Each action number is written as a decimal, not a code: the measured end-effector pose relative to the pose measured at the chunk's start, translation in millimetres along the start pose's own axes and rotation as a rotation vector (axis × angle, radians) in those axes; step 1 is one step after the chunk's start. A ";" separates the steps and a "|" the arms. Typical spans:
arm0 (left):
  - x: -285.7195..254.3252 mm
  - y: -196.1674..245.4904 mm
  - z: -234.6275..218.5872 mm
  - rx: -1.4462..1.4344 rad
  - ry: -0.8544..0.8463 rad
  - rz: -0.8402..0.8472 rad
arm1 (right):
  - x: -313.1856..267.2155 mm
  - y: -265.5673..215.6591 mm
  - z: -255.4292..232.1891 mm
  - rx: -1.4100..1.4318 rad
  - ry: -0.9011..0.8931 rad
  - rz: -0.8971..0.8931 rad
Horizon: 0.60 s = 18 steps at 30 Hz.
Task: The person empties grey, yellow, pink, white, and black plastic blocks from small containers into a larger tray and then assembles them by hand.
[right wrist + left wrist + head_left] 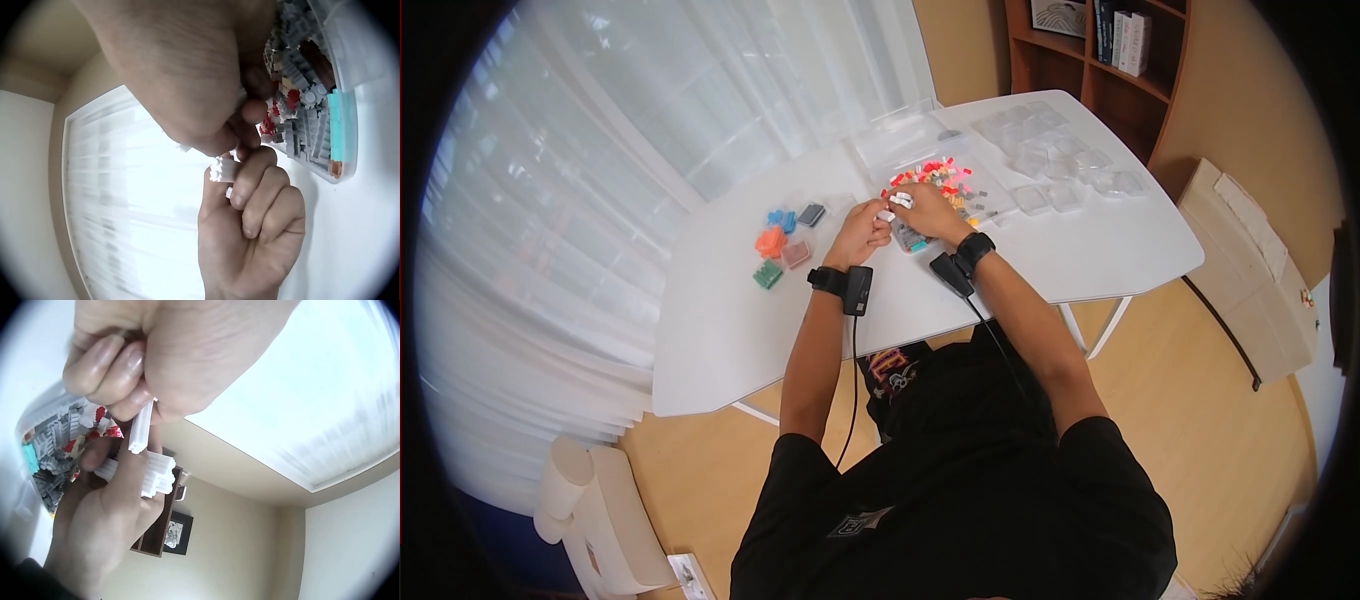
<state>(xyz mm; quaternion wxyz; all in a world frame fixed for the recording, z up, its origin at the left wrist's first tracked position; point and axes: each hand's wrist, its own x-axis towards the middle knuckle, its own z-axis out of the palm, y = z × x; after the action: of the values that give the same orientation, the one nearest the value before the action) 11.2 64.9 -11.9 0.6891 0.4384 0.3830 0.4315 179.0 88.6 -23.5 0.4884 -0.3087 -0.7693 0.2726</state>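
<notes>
Fingers of my left hand (863, 236) curl round a white piece (140, 428), my right hand (930, 212) gripping a white bunch (161, 476) beside the clear box (352, 131), upper centre; this close two-handed handling, I judge, calls for steady, light pinches.

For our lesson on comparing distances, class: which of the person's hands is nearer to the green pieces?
Left. The left hand is right of the green pieces and slightly beyond them; the right hand is farther right, by the mixed pieces.
</notes>
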 end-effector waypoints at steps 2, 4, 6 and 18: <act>0.6 -0.7 -0.9 -0.008 -0.006 -0.002 | 0.5 0.9 0.7 -0.001 -0.004 0.003; 1.6 -2.0 -1.6 -0.017 -0.012 -0.003 | 1.1 1.6 0.6 -0.002 -0.009 0.007; 3.0 -3.7 -2.2 -0.039 -0.019 -0.009 | 1.3 0.9 -0.1 -0.027 -0.025 0.012; 3.0 -4.1 -1.2 -0.010 -0.043 -0.025 | 1.1 0.6 1.1 -0.098 -0.020 -0.026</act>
<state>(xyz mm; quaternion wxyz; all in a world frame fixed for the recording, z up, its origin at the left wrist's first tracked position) 12.2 67.0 -16.6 0.7048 0.4394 0.3712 0.4152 177.8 89.7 -23.7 0.4686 -0.3196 -0.7905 0.2311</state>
